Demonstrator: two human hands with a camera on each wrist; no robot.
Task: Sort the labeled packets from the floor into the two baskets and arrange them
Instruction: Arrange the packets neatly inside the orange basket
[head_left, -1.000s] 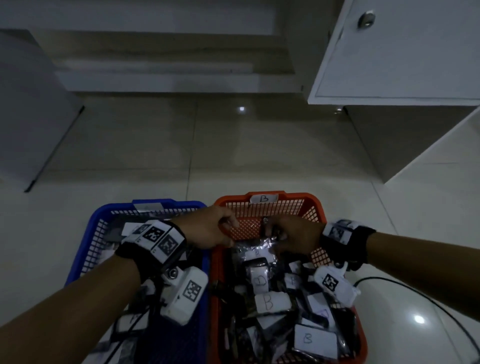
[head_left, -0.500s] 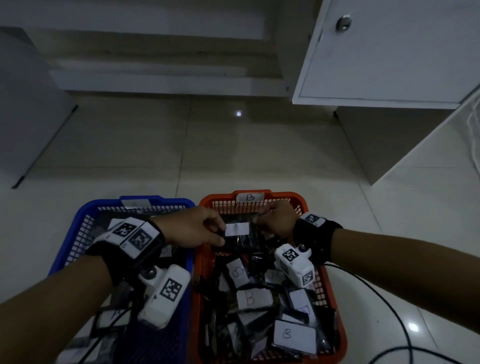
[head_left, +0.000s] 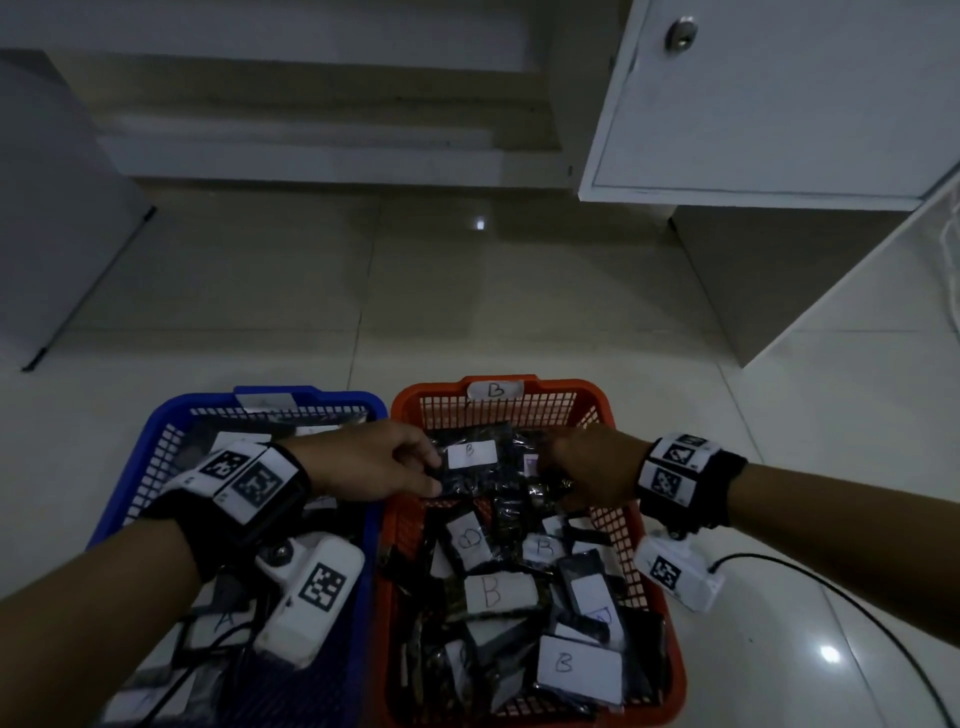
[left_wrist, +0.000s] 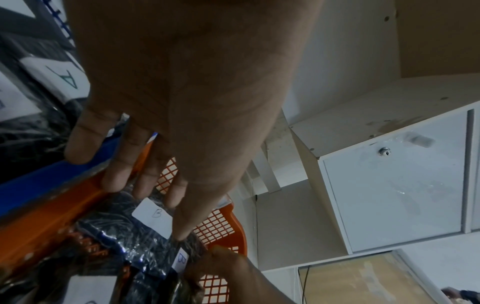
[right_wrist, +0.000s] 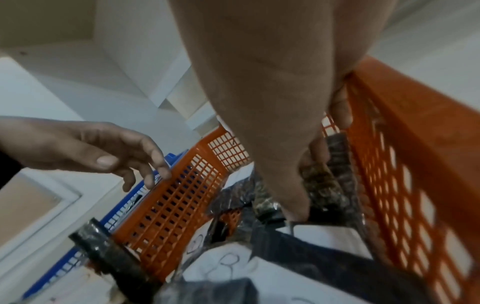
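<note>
The arranging step appears to be under way, since no packets are showing on the floor. Nearest, at 6 o'clock, glossy crinkled packets with white paper labels marked B are filling the orange basket (head_left: 670, 623), a rigid plastic lattice. At 12 o'clock in it, the left hand (head_left: 374, 460) is resting relaxed fingers on a dark B packet (head_left: 480, 462), while the right hand (head_left: 592, 470) is pinching a neighbouring packet. Next, I judge, comes pressing them flat. The blue basket (head_left: 156, 431) is sitting at 9 o'clock.
</note>
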